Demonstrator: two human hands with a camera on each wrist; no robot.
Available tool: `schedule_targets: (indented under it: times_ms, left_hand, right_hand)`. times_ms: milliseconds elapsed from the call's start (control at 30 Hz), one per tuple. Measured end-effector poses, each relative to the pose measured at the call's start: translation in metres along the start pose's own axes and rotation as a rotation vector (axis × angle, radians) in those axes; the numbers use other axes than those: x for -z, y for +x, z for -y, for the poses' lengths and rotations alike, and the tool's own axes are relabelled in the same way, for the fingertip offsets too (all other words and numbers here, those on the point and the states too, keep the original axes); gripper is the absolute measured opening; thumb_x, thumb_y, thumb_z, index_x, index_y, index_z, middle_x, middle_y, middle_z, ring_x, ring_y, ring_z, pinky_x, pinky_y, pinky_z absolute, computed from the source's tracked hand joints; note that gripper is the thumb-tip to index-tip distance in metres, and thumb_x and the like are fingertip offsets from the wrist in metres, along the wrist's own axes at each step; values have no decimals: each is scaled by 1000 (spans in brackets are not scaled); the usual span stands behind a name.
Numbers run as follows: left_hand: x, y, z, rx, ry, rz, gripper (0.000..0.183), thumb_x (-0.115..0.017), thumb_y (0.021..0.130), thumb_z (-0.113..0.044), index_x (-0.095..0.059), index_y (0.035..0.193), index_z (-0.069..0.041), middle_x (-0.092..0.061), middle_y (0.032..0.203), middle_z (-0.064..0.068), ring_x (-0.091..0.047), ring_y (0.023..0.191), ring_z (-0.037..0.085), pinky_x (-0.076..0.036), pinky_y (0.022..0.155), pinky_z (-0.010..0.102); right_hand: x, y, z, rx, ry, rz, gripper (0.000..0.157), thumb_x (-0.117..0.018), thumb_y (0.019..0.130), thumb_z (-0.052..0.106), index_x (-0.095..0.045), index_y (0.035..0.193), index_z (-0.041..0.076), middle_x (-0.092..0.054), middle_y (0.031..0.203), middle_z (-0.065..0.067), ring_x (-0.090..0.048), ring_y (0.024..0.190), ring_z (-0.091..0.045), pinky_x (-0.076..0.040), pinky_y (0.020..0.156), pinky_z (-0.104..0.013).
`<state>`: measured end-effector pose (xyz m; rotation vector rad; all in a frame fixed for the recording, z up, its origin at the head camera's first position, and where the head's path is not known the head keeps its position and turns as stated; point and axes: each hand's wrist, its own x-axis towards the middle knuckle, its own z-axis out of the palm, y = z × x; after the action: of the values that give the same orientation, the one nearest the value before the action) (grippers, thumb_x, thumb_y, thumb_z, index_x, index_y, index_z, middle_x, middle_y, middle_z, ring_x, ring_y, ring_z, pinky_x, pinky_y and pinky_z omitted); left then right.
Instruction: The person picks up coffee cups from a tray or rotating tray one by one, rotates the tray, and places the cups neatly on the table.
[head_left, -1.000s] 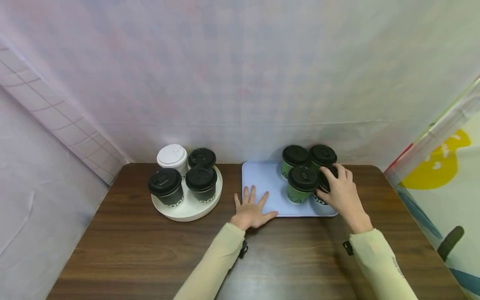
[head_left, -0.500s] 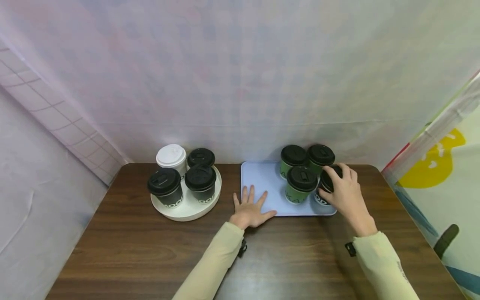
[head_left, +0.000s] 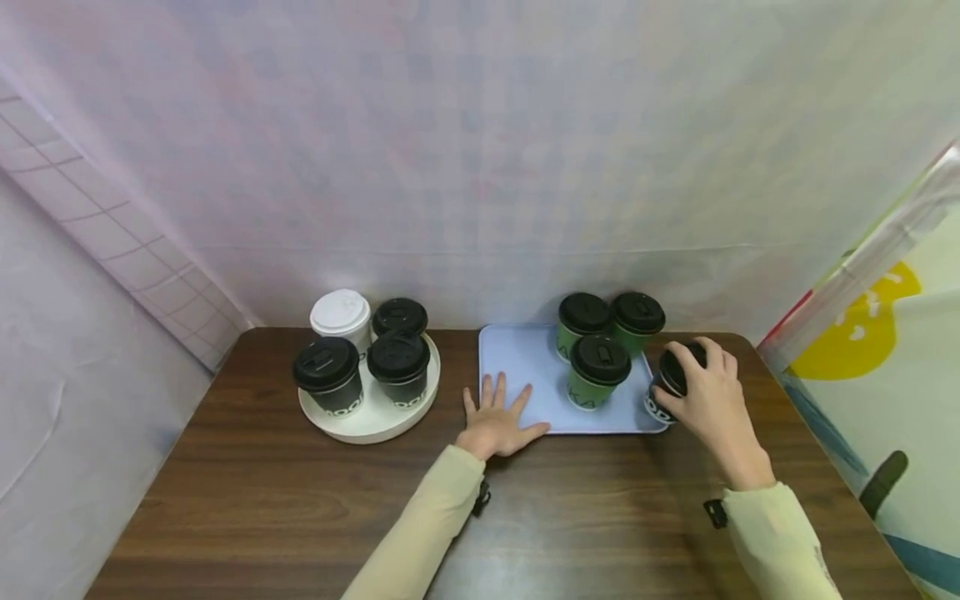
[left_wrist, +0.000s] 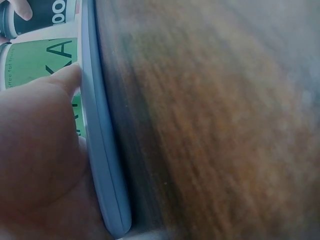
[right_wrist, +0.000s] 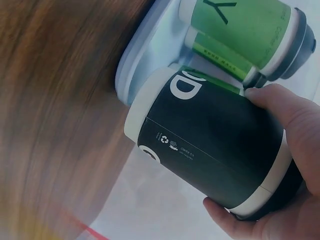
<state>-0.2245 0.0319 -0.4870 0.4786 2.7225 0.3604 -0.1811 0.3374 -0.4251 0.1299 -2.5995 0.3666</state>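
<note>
My right hand (head_left: 712,400) grips a black paper coffee cup (right_wrist: 210,140) near its black lid, fingers and thumb on either side. In the head view that cup overlaps the right end of the blue tray (head_left: 543,350), slightly tilted. Three green coffee cups with black lids stand on the tray: a front one (head_left: 592,387), a back left one (head_left: 577,325) and a back right one (head_left: 636,329). My left hand (head_left: 497,425) lies with fingers spread over the tray's front left corner. In the left wrist view its thumb touches the tray edge (left_wrist: 102,150).
A round white tray (head_left: 375,425) at the left bears a white-lidded cup (head_left: 341,317) and three black-lidded cups, one of them a dark cup (head_left: 330,375) in front. Both trays stand on a brown wooden table (head_left: 300,517). A pale curtain (head_left: 480,167) hangs behind it.
My right hand has moved to the right with the black coffee cup, away from the green cups and to the tray's right end. The left hand has stayed in place.
</note>
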Motion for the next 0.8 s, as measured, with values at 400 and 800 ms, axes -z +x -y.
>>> schedule_targets:
  times_ms: [400,800]
  left_hand:
    - [-1,-3,0,-7,-5,-18,81,-36,98,-78,-21,166,-36,-3,177,14,1,164,39,-3,128,69]
    - [-1,-4,0,-15,-12,-22,81,-37,98,-77,-22,166,-35,-3,176,15,1,164,41,-3,127,70]
  right_hand:
    - [10,-16,-18,-11,-17,-29,66,-89,72,16,-59,129,6,-45,135,-37,-45,113,-66,-46,67,-80]
    - [18,-37,-41,-56,-42,-14,66,-89,71,13,-58,128,3,-43,132,-42,-41,112,-67,-43,70,-78]
